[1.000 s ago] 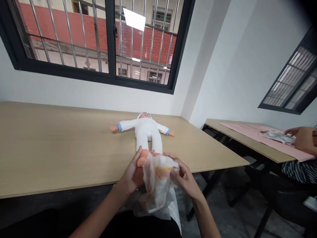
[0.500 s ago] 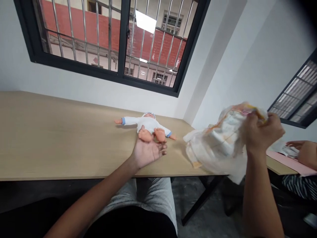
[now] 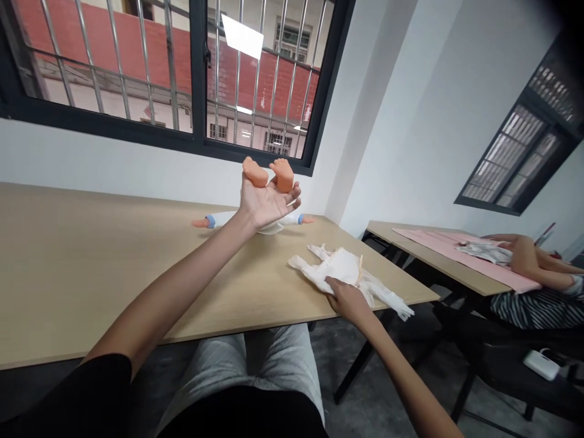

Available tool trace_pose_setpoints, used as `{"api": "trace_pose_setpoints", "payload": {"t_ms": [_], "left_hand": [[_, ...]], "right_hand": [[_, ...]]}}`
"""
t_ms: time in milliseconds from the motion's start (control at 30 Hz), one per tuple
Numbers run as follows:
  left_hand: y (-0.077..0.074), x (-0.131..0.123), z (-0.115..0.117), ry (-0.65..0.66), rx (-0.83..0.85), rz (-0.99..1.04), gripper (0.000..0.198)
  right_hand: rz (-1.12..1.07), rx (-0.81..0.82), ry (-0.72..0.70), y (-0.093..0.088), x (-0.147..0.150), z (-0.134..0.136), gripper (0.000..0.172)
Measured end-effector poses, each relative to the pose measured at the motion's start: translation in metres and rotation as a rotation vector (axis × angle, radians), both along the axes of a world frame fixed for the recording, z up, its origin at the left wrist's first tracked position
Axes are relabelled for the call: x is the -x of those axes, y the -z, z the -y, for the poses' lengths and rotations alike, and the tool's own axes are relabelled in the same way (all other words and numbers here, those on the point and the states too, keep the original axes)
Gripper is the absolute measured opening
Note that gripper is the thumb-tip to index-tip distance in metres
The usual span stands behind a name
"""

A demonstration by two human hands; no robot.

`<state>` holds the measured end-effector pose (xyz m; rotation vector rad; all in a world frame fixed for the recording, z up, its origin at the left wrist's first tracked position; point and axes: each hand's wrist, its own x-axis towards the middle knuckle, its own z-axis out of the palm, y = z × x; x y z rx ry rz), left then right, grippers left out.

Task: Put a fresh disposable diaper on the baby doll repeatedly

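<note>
A baby doll [image 3: 285, 174] lies on its back on the wooden table [image 3: 114, 267], its legs raised. My left hand [image 3: 266, 202] holds it by the ankles, palm facing me, with both bare feet sticking up above the fingers. White sleeves with blue cuffs stretch out to either side; my hand and forearm hide the head and most of the body. To the right, an opened white diaper [image 3: 343, 267] rests on the tabletop, its side tabs spread. My right hand [image 3: 350, 299] grips its near edge, thumb on top, other fingers mostly hidden.
A barred window [image 3: 196, 73] is in the wall behind the table. At the right, another person's arm [image 3: 524, 255] rests on a second table with a pink mat [image 3: 429, 240] and a grey-white cloth [image 3: 486, 251]. A dark chair [image 3: 502, 359] stands below.
My left hand has lifted the doll's feet up off the table. My right hand has brought the diaper down from the air and left onto the tabletop. The view has turned rightward.
</note>
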<state>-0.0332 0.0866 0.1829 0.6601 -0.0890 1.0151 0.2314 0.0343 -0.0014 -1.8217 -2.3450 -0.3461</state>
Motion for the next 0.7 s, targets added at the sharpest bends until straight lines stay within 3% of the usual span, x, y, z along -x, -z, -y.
{"api": "trace_pose_setpoints", "payload": {"t_ms": [200,533,633,700], "left_hand": [[-0.006,-0.001,-0.002,-0.080,0.011,0.025,0.059],[-0.022,-0.002,-0.012,-0.033,0.038,-0.040,0.055],[-0.015,-0.004,-0.005,-0.029,0.055,-0.066,0.056],[0.000,-0.008,0.004,-0.016,0.064,-0.075,0.055]], "right_hand": [[-0.126,0.051,-0.161,-0.009,0.023,-0.017,0.039],[-0.364,0.234,-0.735,-0.002,0.104,-0.068,0.042],[-0.385,0.252,-0.754,-0.001,0.118,-0.075,0.043],[-0.400,0.244,-0.757,0.000,0.117,-0.077,0.047]]}}
